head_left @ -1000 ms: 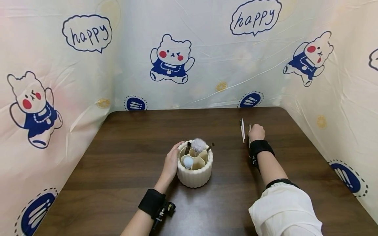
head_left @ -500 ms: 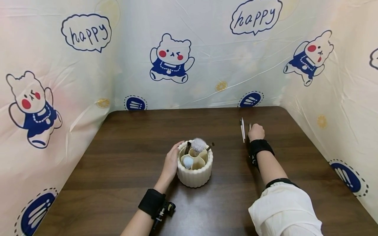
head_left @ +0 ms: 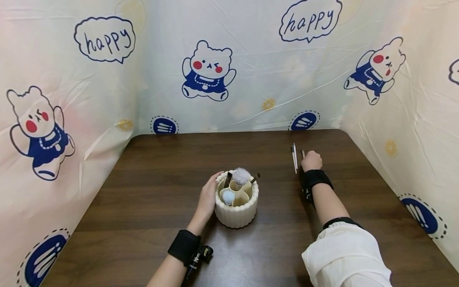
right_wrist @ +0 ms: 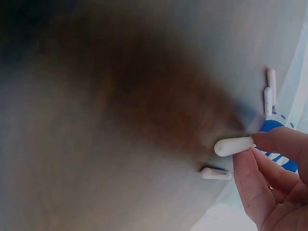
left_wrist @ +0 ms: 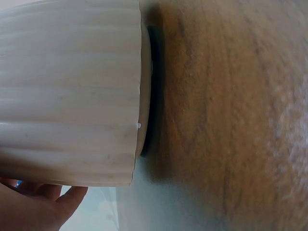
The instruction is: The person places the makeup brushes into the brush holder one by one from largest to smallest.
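My left hand (head_left: 206, 198) holds the left side of a cream, ribbed brush holder (head_left: 236, 217), its fingers reaching round the far wall. In the left wrist view the holder's wall (left_wrist: 67, 91) fills the upper left, with fingers (left_wrist: 72, 199) against it. A fluffy grey brush (head_left: 241, 176), a pale blue round tip (head_left: 228, 197) and dark-tipped brushes stand in its compartments. Far right, my right hand (head_left: 311, 161) pinches a slim white handle (right_wrist: 234, 146) between thumb and fingers; its other end is hidden. Another short pale handle end (right_wrist: 216, 173) lies just below it in the right wrist view.
Two slim white-handled sticks (head_left: 295, 158) lie side by side left of the right hand. The brown wooden table (head_left: 161, 175) ends at a printed curtain (head_left: 247, 79) that hangs on the back and both sides.
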### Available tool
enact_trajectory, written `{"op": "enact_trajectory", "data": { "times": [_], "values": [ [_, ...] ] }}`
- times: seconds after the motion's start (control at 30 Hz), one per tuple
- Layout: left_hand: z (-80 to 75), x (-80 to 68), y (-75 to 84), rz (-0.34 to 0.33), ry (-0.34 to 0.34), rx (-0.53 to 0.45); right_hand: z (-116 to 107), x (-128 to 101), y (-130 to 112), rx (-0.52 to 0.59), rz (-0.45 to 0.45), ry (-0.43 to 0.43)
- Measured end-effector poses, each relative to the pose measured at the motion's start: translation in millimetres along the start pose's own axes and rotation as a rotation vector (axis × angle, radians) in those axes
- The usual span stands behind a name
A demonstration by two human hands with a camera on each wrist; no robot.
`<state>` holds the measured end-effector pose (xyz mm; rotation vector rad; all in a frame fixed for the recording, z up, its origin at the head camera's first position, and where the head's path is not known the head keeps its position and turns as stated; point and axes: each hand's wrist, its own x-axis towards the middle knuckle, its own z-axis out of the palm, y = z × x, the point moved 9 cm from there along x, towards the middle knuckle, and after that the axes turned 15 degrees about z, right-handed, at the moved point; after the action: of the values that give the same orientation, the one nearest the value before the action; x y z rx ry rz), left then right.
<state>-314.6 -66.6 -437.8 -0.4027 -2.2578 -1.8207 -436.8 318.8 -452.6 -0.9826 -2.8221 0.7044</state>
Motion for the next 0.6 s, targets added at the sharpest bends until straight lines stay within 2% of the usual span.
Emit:
{"op": "enact_trajectory", "data": {
  "times": [0.17, 0.33, 0.6],
  "values": [
    [0.1, -0.5, -0.4, -0.002, 0.001, 0.004, -6.8, -0.5, 1.3, 0.038, 0.007, -0.014],
    [0.0, -0.9, 0.4, -0.01, 0.002, 0.003, -23.7, -0.2, -3.9, 0.122, 0.003, -0.02],
    [0.4, -0.5, 2.5, 0.005, 0.001, 0.005, -54.5, -0.3, -23.2, 0.239, -0.065, -0.009]
  ]
}}
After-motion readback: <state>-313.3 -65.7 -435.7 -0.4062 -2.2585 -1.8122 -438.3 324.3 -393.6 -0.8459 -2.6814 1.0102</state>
